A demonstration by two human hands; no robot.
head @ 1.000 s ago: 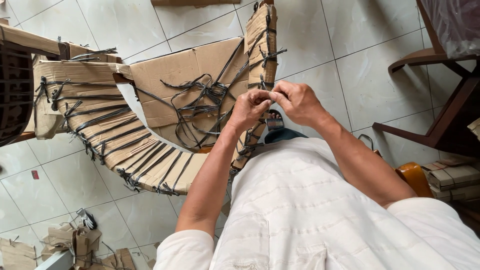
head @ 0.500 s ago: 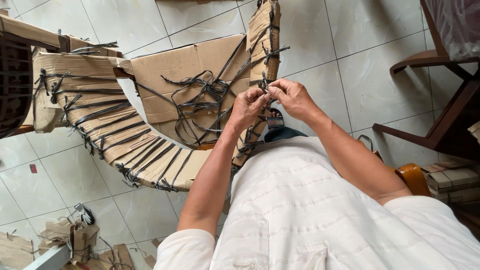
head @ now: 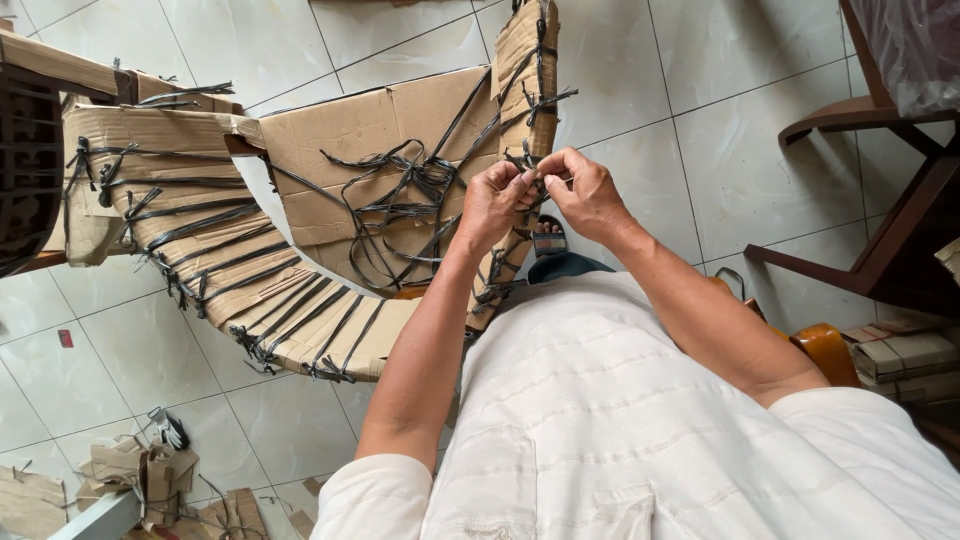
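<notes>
A curved piece of furniture wrapped in brown cardboard [head: 370,130] lies on the tiled floor in front of me, bound with many dark plastic straps [head: 400,200]. My left hand [head: 495,200] and my right hand [head: 585,190] meet at the cardboard-wrapped upright bar [head: 525,60] on the right side. Both hands pinch the ends of a dark strap [head: 533,180] there, fingertips almost touching. The strap ends are partly hidden by my fingers.
A dark wooden chair [head: 880,200] stands at the right. Cardboard scraps and strap offcuts [head: 150,470] litter the floor at lower left. A dark woven panel [head: 25,160] sits at the far left. Small boxes [head: 905,355] lie at right, beside an orange object [head: 830,350].
My hands have stayed together on the strap at the wrapped bar, fingers shifting slightly. The view has moved a little, so the wrapped piece sits slightly higher.
</notes>
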